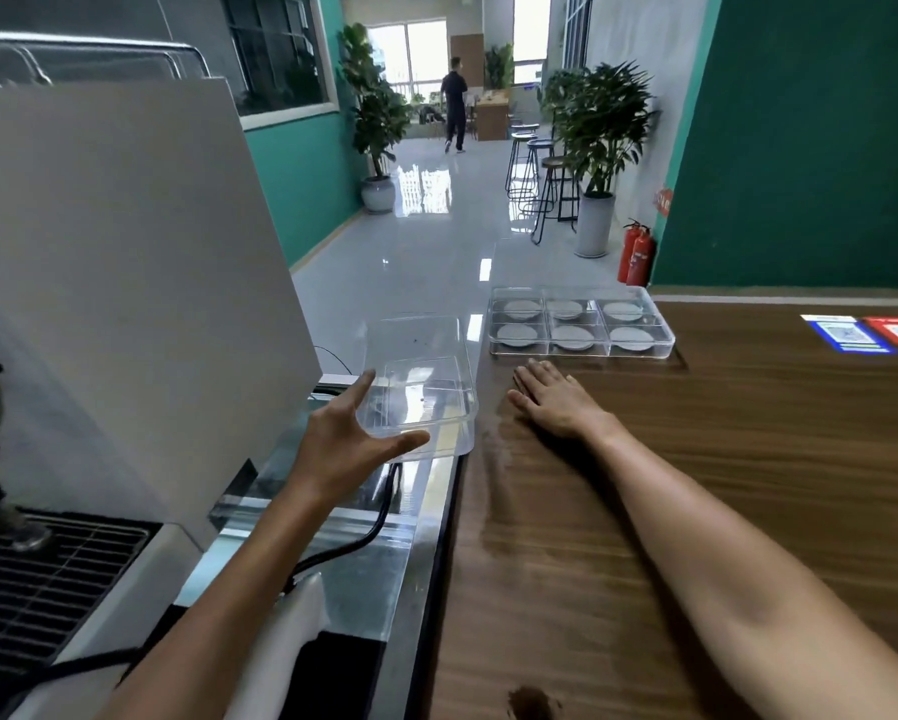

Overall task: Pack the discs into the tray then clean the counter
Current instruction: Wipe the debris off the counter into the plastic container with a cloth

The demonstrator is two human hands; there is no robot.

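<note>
**Loose debris on counter; clear container held at the edge**

The tray (582,324) sat at the far edge of the wooden counter (722,459), its six compartments each holding one grey disc (519,332). Packing was judged complete; cleaning was the step in hand.

The right hand (553,400) lay flat on the counter, fingers extended and together, gripping nothing, near the counter's left edge and just short of the tray. The left hand (353,439) was spread wide, thumb and fingers bracing the near side of a clear plastic container (421,392) held beside the counter edge, above the lower steel ledge (364,537). Whether it rested on anything could not be told. A few dark specks showed inside it.

Risks noted:
- A fast sweep could push debris past the container mouth onto the ledge or floor, since the rim's alignment with the counter edge could not be confirmed.
- The left hand's open brace was judged weak; a knock from the right could tip the light container.
- A sweep begun too far forward could nudge the tray, which stood close to the drop.
- A dark patch (532,701) near the counter's front edge remained, well apart from both hands.

Surroundings: a white machine housing (125,283) crowded the left hand, and a black cable (379,517) ran across the ledge beneath the container. Coloured stickers (867,335) lay far right, clear of the work.
</note>
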